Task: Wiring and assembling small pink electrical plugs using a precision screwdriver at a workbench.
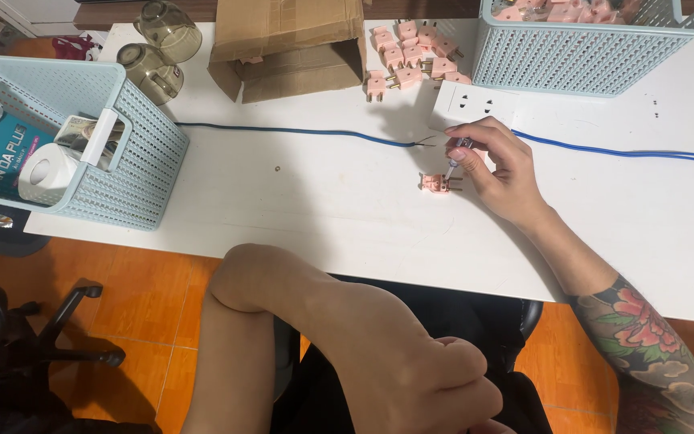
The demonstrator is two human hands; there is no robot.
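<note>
One pink plug (435,183) | right hand (496,165) grips screwdriver (454,161) | left hand (435,386) fisted, empty

Small home workbench, informal piecework setup. White table (299,201) on orange tiled floor (146,305); office chair base (66,321) at left. Pale blue plastic baskets (146,153), one filled with pink plug parts (556,10), more pink plugs (411,52) heaped loose. Torn cardboard box (291,44), toilet roll (46,173), two glass mugs (150,68), blue wire (283,131), white socket strip (475,104).
</note>
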